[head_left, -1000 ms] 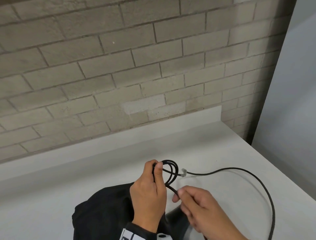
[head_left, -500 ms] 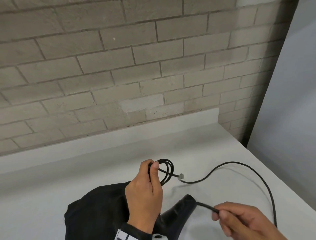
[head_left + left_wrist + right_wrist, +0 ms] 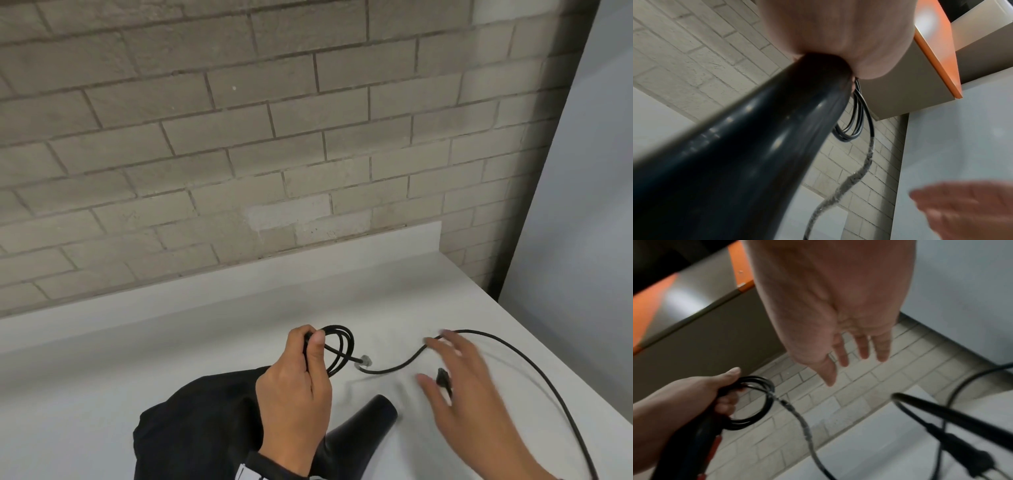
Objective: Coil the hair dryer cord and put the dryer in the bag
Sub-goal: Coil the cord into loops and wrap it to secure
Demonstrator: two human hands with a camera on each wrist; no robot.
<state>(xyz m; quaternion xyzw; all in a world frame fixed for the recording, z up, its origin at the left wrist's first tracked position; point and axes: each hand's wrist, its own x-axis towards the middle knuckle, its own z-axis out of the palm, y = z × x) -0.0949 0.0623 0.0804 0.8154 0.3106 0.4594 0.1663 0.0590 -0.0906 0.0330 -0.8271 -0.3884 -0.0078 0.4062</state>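
Our left hand (image 3: 294, 387) is curled tight around the handle of the shiny black plastic hair dryer (image 3: 356, 435), and its thumb and fingers also pinch a few small loops of the thin black cord (image 3: 337, 349). In the left wrist view the dryer handle (image 3: 748, 146) fills most of the picture, and the loops (image 3: 851, 128) hang just past it.

Our right hand (image 3: 459, 387) is open, with its fingers spread and straight. It floats above the white counter (image 3: 171, 359) and holds nothing. The picture of it is blurry. In the right wrist view the fingers (image 3: 863, 347) point away, with a gap between them and the cord.

From the loops the cord runs out past a small pale tie (image 3: 365, 360), bends under our right hand, and swings in a big curve across the counter to the right. The black plug (image 3: 443, 378) shows near our right palm.

The soft black cloth bag (image 3: 191, 431) lies on the counter under our left wrist, just beside the dryer. The dryer is outside the bag.

A grey brick wall (image 3: 239, 137) stands behind the counter.
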